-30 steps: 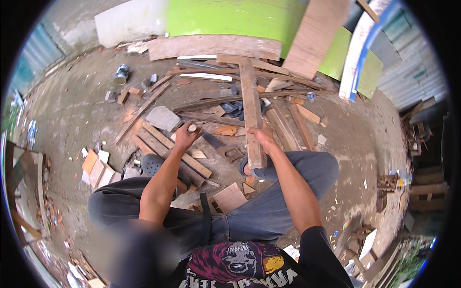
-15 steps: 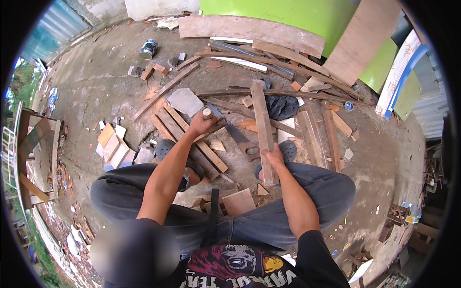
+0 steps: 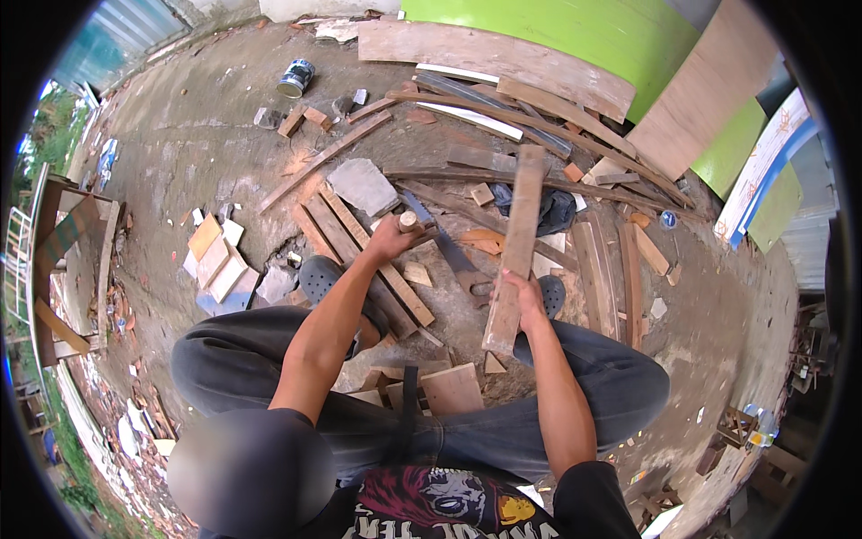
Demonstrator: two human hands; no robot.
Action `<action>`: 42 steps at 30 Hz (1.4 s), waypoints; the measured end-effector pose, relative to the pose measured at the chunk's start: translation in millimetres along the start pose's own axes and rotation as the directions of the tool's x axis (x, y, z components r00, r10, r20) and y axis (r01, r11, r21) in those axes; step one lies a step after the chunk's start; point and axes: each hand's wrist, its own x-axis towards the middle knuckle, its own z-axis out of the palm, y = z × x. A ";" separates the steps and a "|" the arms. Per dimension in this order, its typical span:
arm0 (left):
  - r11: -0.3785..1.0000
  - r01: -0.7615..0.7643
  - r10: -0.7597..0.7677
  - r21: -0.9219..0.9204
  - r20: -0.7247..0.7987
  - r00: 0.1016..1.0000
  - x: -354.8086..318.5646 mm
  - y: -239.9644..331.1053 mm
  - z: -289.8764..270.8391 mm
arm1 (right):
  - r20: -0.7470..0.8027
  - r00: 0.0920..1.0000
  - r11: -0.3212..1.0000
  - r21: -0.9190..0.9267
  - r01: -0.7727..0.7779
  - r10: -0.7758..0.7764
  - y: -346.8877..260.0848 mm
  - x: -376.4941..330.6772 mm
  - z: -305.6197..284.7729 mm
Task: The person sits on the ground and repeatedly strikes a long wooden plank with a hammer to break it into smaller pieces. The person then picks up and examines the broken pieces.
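Note:
My right hand (image 3: 523, 301) grips a long wooden plank (image 3: 518, 242) near its close end, fingers along its side. The plank slants away from me, its far end raised over the scrap and a dark plastic bag (image 3: 558, 211). In my closed left hand (image 3: 392, 241) is a wooden-handled tool (image 3: 409, 219), its round pale end facing up; the rest is mostly hidden by the fingers. A handsaw (image 3: 455, 259) lies on the ground between my hands. Beneath my left hand, several timber strips (image 3: 364, 256) lie beside my foot, near a grey stone slab (image 3: 361, 187).
Small board offcuts (image 3: 215, 260) are heaped at left. Long battens (image 3: 539, 121) and a bright green panel (image 3: 548, 40) stretch across the back. More planks (image 3: 597, 274) lie by my right foot. A paint can (image 3: 295, 78) rests tipped over at the far left.
The plank has turned in my right hand: its far end has swung to the right and more of its broad face shows. My left hand still holds the tool in about the same place.

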 end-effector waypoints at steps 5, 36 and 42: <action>0.999 0.041 -0.041 0.004 0.098 0.994 0.9 3.3 1.5 | 0.124 0.992 0.909 0.416 -0.020 -0.035 -36.3 -21.2 18.1; 0.985 0.045 -0.028 -0.169 0.102 0.994 -13.0 -1.2 -17.9 | 0.054 0.966 0.897 0.388 0.213 -0.253 -74.0 -42.2 47.8; 0.966 -0.095 0.111 -0.240 0.055 0.992 -19.5 -7.0 -15.6 | 0.461 0.863 0.814 -0.407 0.414 -0.208 0.4 -68.2 111.8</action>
